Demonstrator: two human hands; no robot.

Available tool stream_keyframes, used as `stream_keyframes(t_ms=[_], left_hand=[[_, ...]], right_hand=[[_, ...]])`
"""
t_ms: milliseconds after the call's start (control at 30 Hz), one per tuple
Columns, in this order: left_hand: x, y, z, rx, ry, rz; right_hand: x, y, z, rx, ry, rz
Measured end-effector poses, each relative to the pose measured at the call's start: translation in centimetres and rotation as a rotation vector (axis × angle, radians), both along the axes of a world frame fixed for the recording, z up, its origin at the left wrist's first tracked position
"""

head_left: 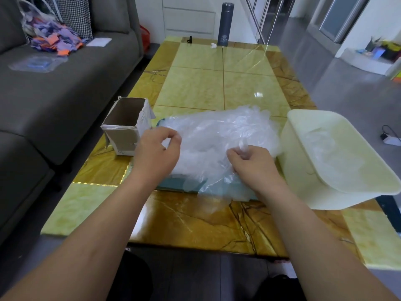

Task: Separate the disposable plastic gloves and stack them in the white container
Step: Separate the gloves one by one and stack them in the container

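A loose heap of clear disposable plastic gloves (219,135) lies on a teal mat (180,184) in the middle of the table. My left hand (156,153) pinches the thin plastic at the heap's left edge. My right hand (253,161) pinches a glove at the heap's near right side, a fingertip of plastic sticking up above the knuckles. The white container (303,177) stands right of the heap, tilted toward me, with several clear gloves (329,155) lying inside it.
An open cardboard box (125,127) stands left of the heap. A dark flask (225,20) and a small white scrap (213,46) sit at the table's far end. A grey sofa (54,94) runs along the left. The marble-patterned table (195,220) ends just in front of me.
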State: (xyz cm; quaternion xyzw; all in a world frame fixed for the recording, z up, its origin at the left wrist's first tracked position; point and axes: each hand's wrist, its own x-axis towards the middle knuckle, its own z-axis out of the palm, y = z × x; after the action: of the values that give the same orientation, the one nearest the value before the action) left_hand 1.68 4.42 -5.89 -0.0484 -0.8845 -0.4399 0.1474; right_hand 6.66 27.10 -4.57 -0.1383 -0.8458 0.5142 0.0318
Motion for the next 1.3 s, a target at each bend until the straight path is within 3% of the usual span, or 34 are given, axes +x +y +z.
stream_keyframes(t_ms=[167,333,400,533,633,800,1033,1133,1300], left_hand=[[2.4,0.2,2.9,0.428,-0.148,-0.115],[3.2,-0.5,4.1,0.816,-0.539,-0.480],[3.7,-0.5,4.2,0.738,-0.650,-0.539],[4.2,0.0,3.4,0.596,-0.665,-0.453],[4.1,0.1,3.5,0.585,-0.663,-0.409],[4.2,0.2,3.3,0.651,-0.665,-0.545],[3.0,0.5,1.8,0.542,-0.679,-0.386],[2.8,0.5,1.5,0.536,-0.641,-0.358],[3.2,0.9,1.8,0.506,-0.543,-0.395]], right_hand=[[-0.3,0.2,0.0,-0.048,0.067,-0.112],[0.0,0.3,1.1,-0.231,0.195,-0.222],[0.3,0.1,1.2,-0.256,0.212,-0.144],[0.6,-0.5,1.0,-0.413,0.084,0.051],[0.5,-0.3,0.5,-0.525,-0.052,0.111],[0.5,-0.5,0.2,-0.546,-0.198,0.098],[0.1,-1.0,0.6,-0.767,-0.339,0.131],[0.4,-0.8,0.8,-0.892,-0.377,0.270],[1.0,-1.0,0.3,-0.654,-0.223,0.397]])
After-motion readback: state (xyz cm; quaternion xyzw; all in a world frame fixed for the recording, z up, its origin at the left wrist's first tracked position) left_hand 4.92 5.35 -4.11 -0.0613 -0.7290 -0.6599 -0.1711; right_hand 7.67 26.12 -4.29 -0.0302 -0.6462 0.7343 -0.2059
